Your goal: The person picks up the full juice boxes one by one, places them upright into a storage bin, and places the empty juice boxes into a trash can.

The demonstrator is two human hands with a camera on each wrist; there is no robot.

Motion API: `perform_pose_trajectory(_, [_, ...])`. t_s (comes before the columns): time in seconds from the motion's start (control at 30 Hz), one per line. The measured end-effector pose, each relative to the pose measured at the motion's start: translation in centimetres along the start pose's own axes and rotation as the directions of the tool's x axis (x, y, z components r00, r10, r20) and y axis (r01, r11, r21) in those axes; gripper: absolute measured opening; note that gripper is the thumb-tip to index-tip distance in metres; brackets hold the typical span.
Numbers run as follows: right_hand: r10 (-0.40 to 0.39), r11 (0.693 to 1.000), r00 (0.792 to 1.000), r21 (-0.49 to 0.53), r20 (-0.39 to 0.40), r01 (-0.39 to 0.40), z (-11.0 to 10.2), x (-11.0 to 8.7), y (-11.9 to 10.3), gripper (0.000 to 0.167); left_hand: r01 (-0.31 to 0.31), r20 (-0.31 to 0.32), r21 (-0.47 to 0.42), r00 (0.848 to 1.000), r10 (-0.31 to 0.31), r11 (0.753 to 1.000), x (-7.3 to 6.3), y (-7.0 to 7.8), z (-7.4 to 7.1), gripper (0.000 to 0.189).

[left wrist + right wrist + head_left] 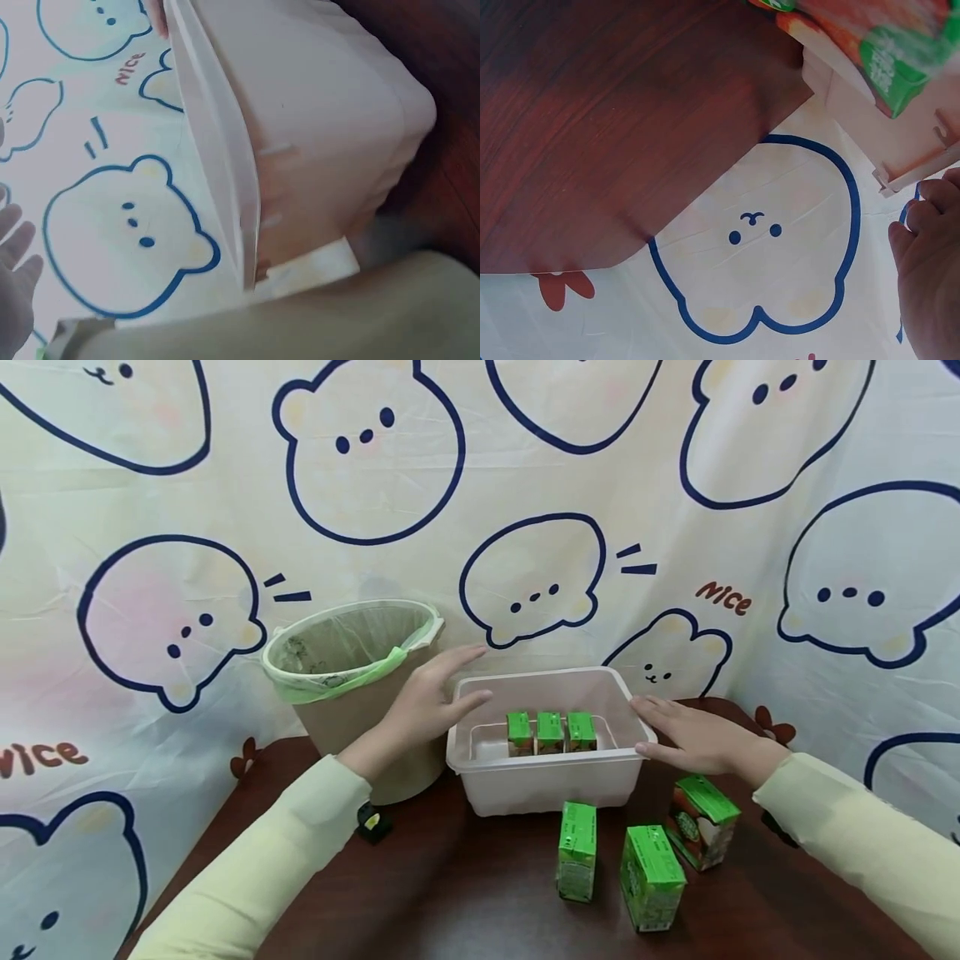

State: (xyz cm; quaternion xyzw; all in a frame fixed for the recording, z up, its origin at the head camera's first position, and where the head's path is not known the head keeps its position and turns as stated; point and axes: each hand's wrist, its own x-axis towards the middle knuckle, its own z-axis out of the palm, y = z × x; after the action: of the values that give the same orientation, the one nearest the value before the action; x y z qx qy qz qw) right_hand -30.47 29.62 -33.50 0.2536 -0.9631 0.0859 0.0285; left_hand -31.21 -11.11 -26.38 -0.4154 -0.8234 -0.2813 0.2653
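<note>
- Table (450, 877): dark wood; carries everything below.
- Bin (416, 768): lined, left of the tub.
- Tub (551, 785): upright, beside the bin.
- Left hand (420, 697): just beside the tub's left rim — thumb apart from fingers, grasping nothing.
- Right hand (693, 735): at the right rim, fingers straight, thumb apart — contact cannot be told.
- Cartons (550, 735): three inside the tub, three before it.

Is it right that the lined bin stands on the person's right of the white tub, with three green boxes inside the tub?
Not quite: the head view shows the lined bin on the person's left of the white tub. The three green boxes are indeed inside it.
</note>
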Motion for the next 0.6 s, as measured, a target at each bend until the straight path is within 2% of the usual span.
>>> perform_pose_trajectory(0.13, [-0.017,1.000,1.000,0.001,-0.022,0.017,-0.3,-0.2,-0.1,0.085,-0.075,-0.053,0.076,0.995,0.079,0.994,-1.4,0.1,-1.7,0.056])
perform_pose_trajectory(0.27, [-0.045,0.999,0.998,-0.007,-0.054,0.045,-0.8,-0.5,-0.2,0.084,-0.114,-0.084,0.129,0.989,0.125,0.985,-2.9,0.2,-3.3,0.057])
perform_pose_trajectory(0.6, [-0.083,0.997,0.989,-0.020,-0.126,0.081,-1.8,-1.5,-0.4,0.078,-0.133,-0.156,0.240,0.972,0.174,0.962,-5.5,-0.2,-6.9,0.056])
